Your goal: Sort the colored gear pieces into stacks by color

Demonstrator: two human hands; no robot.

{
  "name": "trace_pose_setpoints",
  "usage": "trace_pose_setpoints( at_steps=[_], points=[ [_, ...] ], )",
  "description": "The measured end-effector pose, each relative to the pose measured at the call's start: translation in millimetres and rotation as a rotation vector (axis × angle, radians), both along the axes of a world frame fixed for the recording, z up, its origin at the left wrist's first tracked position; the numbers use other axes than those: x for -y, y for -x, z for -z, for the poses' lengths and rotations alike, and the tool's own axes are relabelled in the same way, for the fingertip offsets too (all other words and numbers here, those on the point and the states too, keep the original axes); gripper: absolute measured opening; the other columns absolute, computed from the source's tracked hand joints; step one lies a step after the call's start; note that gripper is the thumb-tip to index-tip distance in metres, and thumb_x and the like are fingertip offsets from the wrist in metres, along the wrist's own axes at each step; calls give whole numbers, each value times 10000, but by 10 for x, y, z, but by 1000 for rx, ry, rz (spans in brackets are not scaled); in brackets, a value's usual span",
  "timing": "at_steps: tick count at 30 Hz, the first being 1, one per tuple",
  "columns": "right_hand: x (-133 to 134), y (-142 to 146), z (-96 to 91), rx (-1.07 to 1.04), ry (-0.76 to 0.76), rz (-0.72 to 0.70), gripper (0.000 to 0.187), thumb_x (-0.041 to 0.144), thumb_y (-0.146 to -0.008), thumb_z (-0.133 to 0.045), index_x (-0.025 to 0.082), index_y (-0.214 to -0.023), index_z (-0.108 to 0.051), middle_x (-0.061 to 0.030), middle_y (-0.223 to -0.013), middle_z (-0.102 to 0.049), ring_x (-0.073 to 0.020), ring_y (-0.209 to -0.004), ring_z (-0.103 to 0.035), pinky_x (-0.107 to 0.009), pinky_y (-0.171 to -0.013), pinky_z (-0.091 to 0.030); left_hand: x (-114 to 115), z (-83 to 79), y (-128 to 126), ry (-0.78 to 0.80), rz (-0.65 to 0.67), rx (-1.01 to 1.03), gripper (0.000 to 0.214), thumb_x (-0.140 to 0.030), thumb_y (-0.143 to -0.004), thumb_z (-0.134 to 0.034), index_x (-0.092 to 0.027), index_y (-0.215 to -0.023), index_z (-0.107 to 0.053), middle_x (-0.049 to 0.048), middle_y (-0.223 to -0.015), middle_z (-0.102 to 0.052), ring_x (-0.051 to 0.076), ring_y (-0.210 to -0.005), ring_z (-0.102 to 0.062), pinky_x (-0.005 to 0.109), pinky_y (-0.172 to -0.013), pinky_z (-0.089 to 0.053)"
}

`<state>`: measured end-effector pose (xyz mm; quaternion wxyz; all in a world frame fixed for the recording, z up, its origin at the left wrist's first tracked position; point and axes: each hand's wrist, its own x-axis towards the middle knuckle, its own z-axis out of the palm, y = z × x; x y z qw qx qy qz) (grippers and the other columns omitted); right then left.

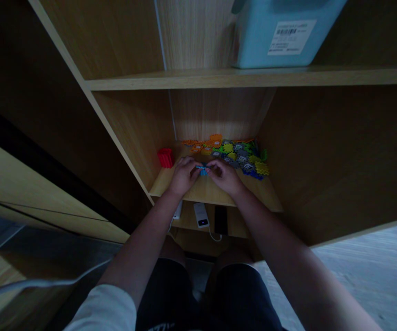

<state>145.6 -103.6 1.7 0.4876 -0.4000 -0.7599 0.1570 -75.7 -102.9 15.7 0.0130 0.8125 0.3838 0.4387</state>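
Observation:
My left hand [184,174] and my right hand [224,175] meet over a wooden shelf [215,192]. Both pinch a small blue plastic piece [203,169] between their fingertips. Just behind the hands lies a pile of several interlocking plastic pieces [235,153] in orange, yellow, green, grey and blue. A red ribbed plastic part [166,157] stands on the shelf to the left of my left hand.
A lower shelf holds a white power bank [201,215] with a cable and a black phone [221,220]. A light blue storage bin [281,32] with a label sits on the shelf above. Wooden side panels close in the shelf left and right.

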Motion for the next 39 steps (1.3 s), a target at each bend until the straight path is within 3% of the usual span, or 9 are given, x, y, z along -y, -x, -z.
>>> trace_pose_setpoints(
  at_steps=[6, 10, 21, 39],
  points=[
    [-118, -41, 90, -80, 19, 33, 218, 478, -968, -714, 290, -1078, -705, -46, -1100, -766, -253, -979, -684, -438, -943, -546, -93, 39, 22, 82, 17, 98, 407, -165, -890, -755, -232, -1277, -646, 90, -1295, -708, 276, -1259, -655, 471, -1121, -529],
    [-165, -59, 120, -40, 23, 68, 221, 463, -956, -715, 290, -1090, -686, -58, -1157, -774, -274, -1042, -691, -474, -994, -541, -177, 133, 30, 192, -2, 108, 479, -110, -827, -761, -221, -1276, -636, 94, -1321, -723, 280, -1252, -674, 479, -1137, -533],
    [-177, -45, 134, -12, 76, 69, 264, 427, -904, -732, 285, -1115, -660, -70, -1166, -769, -273, -1046, -710, -473, -992, -563, -207, 158, 25, 281, 36, 104, 401, -141, -836, -749, -223, -1217, -658, 64, -1156, -744, 241, -1092, -701, 431, -1029, -564],
    [-172, -37, 141, 3, 77, 43, 261, 373, -901, -728, 277, -1133, -657, -73, -1192, -754, -264, -1047, -701, -467, -990, -563, -183, 126, 5, 263, 87, 146, 266, -130, -902, -697, -204, -1156, -673, 54, -1079, -758, 216, -1017, -721, 395, -966, -580]
  ],
)
